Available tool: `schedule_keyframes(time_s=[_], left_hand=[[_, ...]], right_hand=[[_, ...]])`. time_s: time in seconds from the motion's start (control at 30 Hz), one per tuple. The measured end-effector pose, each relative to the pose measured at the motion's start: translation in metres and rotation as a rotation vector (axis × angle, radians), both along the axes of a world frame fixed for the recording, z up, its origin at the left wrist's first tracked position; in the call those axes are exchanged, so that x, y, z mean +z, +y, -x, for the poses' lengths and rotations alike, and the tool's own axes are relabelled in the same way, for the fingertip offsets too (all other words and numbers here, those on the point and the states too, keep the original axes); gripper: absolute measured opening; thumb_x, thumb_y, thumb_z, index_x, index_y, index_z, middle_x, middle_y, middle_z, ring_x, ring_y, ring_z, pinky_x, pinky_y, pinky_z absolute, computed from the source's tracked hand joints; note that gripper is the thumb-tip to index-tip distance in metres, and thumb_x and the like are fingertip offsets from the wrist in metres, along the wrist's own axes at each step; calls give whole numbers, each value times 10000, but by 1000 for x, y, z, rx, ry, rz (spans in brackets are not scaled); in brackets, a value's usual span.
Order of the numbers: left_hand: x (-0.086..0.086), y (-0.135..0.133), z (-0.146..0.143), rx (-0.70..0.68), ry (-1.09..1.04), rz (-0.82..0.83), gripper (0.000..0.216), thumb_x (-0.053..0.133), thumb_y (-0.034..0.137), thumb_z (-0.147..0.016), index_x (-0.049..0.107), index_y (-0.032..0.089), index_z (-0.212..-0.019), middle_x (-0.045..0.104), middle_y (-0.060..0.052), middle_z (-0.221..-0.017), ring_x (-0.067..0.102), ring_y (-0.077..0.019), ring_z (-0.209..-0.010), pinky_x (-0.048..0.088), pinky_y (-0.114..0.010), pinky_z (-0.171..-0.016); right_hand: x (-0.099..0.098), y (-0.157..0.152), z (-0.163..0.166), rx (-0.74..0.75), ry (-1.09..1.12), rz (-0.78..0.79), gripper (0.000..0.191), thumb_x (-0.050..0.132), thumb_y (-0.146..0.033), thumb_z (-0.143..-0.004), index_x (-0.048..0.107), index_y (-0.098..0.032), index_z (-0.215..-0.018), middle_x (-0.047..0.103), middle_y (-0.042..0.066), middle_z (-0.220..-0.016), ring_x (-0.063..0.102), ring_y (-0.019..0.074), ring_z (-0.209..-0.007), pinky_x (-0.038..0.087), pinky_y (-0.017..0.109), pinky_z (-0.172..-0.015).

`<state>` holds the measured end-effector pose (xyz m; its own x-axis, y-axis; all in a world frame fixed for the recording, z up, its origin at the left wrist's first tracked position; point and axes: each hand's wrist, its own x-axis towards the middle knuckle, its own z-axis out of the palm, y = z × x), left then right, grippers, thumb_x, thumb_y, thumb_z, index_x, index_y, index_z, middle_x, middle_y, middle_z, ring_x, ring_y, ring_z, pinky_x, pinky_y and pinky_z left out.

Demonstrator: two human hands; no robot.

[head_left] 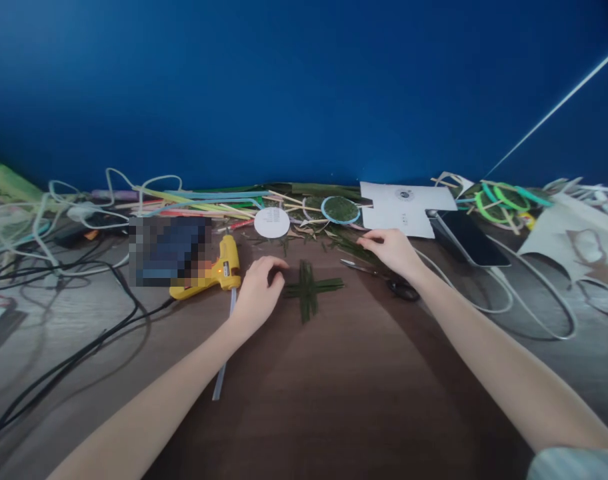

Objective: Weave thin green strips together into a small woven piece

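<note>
Flat dark green leaf strips form a small woven cross [308,289] on the table in front of me. Beside its left arm rests my left hand [259,288], its fingers loosely curled and thumb apart, with nothing seen in it. My right hand [395,251] reaches past the cross to a bunch of loose green leaf strips [351,244], thumb and fingertips pinched at a strip there. Under the right wrist lie scissors [403,289] with black handles, blades pointing left. A yellow hot glue gun [228,264] lies left of my left hand, a clear glue stick [219,381] partly behind that forearm.
A white paper disc [271,223], a blue-rimmed green disc [340,210] and a cut white sheet [401,208] lie along the blue wall. A phone [471,238] with a white cable is at right. Black cables [109,333] run across the left side.
</note>
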<state>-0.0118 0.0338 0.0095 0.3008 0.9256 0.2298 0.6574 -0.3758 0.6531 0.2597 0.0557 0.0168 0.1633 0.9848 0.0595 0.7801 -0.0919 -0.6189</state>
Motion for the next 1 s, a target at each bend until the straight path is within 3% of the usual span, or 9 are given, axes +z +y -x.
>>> schedule_keyframes(time_s=[0.3,0.57,0.8,1.0], left_hand=[[4,6,7,56,-135,153,187,395,169,-784,570,177,-847,630,-27,-914,571,-174,-911,427,-321,-879],[16,-1,23,25,-96,191,206,382,220,-803,586,195,-786,647,-24,-847,589,-186,-833,463,-333,-826],[33,5,19,-102,-86,273,201,408,263,-813,597,196,-832,664,-22,-881,605,-179,-874,456,-311,-845],[43,21,8,-218,-26,373,235,417,301,-810,625,205,-864,674,-26,-950,608,-196,-923,443,-327,-865]], right_hand=[[1,6,-8,66,88,62,138,578,-235,-728,700,-174,-752,708,50,-774,637,185,-744,460,306,-726],[5,6,-9,65,173,47,112,590,-149,-693,683,-170,-753,705,36,-721,647,161,-686,491,288,-685],[26,3,-11,77,192,-7,198,522,-146,-734,672,-147,-864,685,56,-778,622,162,-712,479,313,-717],[36,4,-3,146,249,32,240,526,-140,-725,655,-139,-928,664,55,-810,595,122,-567,489,302,-638]])
